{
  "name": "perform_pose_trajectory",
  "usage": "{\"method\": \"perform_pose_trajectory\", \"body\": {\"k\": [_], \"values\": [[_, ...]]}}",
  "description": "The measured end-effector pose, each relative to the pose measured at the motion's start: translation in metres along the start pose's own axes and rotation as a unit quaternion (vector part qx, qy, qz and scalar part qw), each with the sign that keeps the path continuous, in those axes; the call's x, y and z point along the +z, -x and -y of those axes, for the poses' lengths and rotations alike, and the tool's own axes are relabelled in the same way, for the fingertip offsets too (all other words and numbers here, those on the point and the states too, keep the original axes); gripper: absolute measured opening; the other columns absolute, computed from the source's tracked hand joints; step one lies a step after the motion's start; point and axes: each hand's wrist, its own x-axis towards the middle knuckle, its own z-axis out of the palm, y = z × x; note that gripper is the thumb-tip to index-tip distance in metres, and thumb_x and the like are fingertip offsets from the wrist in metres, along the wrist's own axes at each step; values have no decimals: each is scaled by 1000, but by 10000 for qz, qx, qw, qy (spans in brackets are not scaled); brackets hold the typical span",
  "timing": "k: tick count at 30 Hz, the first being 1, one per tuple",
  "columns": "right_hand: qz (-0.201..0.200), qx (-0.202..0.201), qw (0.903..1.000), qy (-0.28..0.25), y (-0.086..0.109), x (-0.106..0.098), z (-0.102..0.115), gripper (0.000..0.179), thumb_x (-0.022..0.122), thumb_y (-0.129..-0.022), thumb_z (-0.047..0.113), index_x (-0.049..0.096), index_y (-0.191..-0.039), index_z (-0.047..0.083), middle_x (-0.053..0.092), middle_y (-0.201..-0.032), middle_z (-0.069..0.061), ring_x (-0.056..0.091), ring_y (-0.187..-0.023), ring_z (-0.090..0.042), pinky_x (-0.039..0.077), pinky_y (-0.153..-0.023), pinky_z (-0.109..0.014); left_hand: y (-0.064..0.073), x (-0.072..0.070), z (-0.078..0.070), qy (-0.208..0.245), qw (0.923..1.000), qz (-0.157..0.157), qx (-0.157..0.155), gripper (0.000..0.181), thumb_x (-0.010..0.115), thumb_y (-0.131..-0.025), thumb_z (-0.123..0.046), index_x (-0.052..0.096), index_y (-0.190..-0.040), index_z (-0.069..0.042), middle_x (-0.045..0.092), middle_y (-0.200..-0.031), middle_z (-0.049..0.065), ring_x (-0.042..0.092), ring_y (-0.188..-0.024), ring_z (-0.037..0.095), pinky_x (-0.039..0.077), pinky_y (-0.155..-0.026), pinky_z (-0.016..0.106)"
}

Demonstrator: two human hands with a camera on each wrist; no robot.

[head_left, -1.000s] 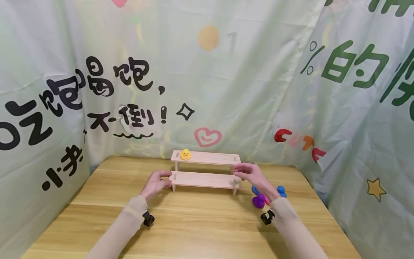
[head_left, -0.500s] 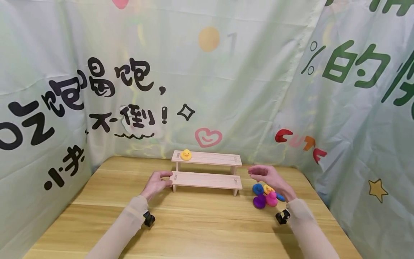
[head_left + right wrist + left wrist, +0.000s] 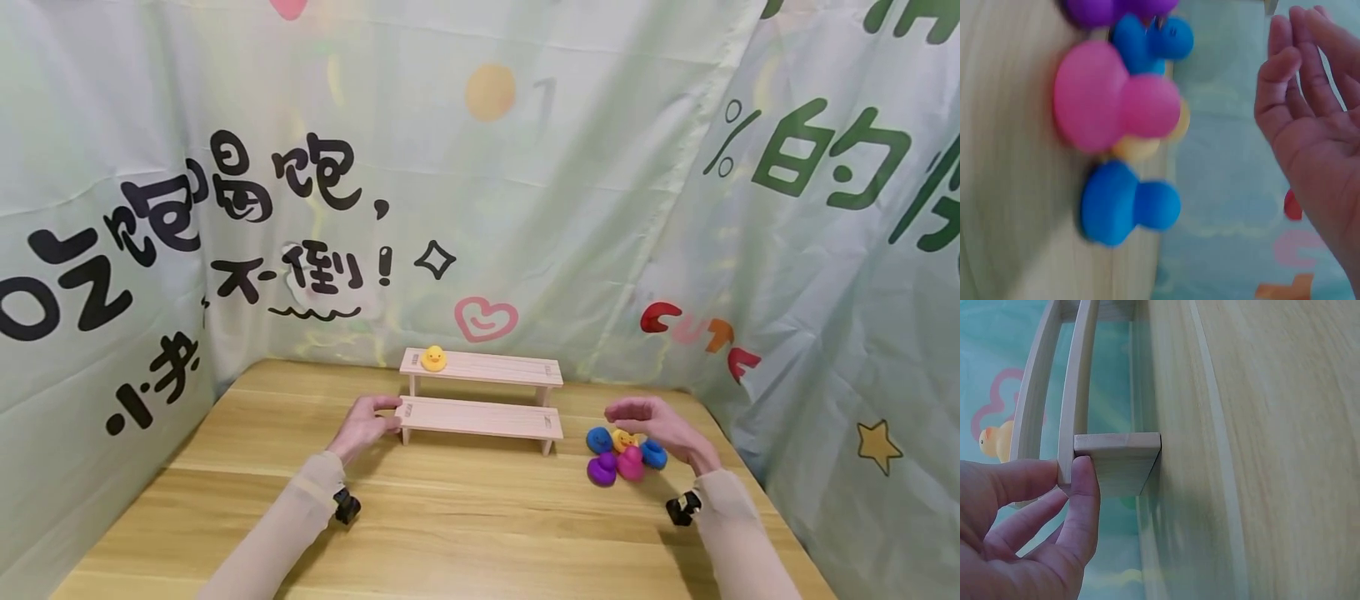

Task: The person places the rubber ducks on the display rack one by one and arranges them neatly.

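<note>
My left hand (image 3: 363,427) pinches the left end of the lower wooden shelf board (image 3: 480,417) between thumb and finger; the left wrist view shows the fingertips (image 3: 1084,472) on the board's edge. Behind it stands a higher shelf board (image 3: 495,367) with a yellow rubber duck (image 3: 433,359) near its left end. Relaxed and holding nothing, my right hand (image 3: 660,425) hovers over a cluster of rubber ducks on the table. These are a purple duck (image 3: 602,470), a pink duck (image 3: 631,463), a yellow duck (image 3: 622,441) partly hidden, and two blue ducks (image 3: 599,439).
The wooden table (image 3: 480,533) spreads in front of the shelf. A printed cloth curtain (image 3: 570,225) hangs close behind the table and along both sides. Each wrist carries a small black camera.
From the right end of the lower shelf, my right hand has moved right to above the duck cluster, uncovering the ducks. My left hand stays at the shelf's left end.
</note>
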Motion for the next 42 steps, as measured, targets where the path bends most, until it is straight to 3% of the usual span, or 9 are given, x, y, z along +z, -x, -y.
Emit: {"method": "perform_pose_trajectory", "body": {"k": [4, 7, 11, 15, 20, 24, 28, 32, 42], "values": [[-130, 62, 9998, 114, 9, -14, -14, 43, 62, -96, 16, 54, -129, -10, 64, -125, -21, 65, -107, -17, 55, -96, -42, 0, 1, -2, -42, 10000, -6, 35, 40, 61, -87, 8, 58, -127, 8, 58, -129, 29, 66, -82, 16, 61, -81, 35], [-85, 53, 9997, 226, 17, -23, -23, 42, 60, -97, 14, 53, -131, -10, 54, -132, -33, 62, -114, -22, 56, -93, -28, 0, 1, -2, -38, 10000, 46, 63, 41, 60, -88, 8, 57, -129, 10, 57, -129, 30, 65, -83, 16, 61, -81, 35], [172, -47, 9996, 232, 26, -33, -35, 44, 58, -96, 7, 49, -134, -13, 43, -141, -37, 54, -121, -12, 48, -92, -14, 1, 1, -2, 78, 10000, 51, 30, 41, 59, -88, 9, 56, -129, 10, 57, -129, 30, 65, -84, 17, 61, -81, 35], [362, -1, 9990, 260, 32, -38, -46, 43, 58, -94, 2, 50, -133, -14, 43, -141, -36, 52, -117, 3, 46, -93, -12, 2, 2, -1, 39, 10000, 39, 28, 42, 60, -88, 8, 57, -129, 9, 57, -130, 29, 66, -84, 18, 61, -81, 36], [308, 172, 9986, 402, 35, -39, -51, 40, 59, -93, 5, 56, -130, -11, 49, -138, -34, 52, -112, 8, 45, -94, -15, 2, 3, -3, 55, 10000, 14, 19, 43, 60, -88, 7, 56, -130, 8, 57, -131, 28, 66, -86, 17, 60, -83, 36], [108, 371, 9978, 538, 37, -37, -55, 41, 63, -93, 8, 57, -130, -10, 52, -138, -31, 55, -120, -11, 45, -95, -17, 1, 3, -4, 92, 9999, 33, 33, 43, 60, -88, 7, 56, -130, 9, 57, -131, 29, 66, -87, 18, 61, -82, 34], [-91, 569, 9949, 828, 36, -34, -56, 40, 66, -91, 8, 61, -127, -5, 56, -135, -27, 52, -124, -39, 51, -97, -31, 1, 2, -1, 123, 9999, -8, 0, 43, 61, -87, 8, 56, -130, 9, 57, -130, 29, 66, -87, 19, 61, -80, 33], [-85, 769, 9933, 862, 36, -32, -56, 41, 67, -90, 8, 61, -129, -4, 57, -134, -27, 54, -120, -38, 53, -96, -38, 1, 2, -1, 189, 9998, 27, -18, 44, 61, -87, 9, 55, -131, 10, 56, -130, 30, 66, -87, 18, 61, -81, 32], [52, 775, 9955, 549, 38, -33, -65, 46, 69, -89, 7, 56, -130, -9, 53, -134, -32, 54, -113, -30, 52, -84, -20, 1, 1, -1, 219, 9998, 23, -6, 42, 60, -88, 8, 56, -130, 9, 56, -131, 30, 67, -84, 18, 61, -78, 31]]}}
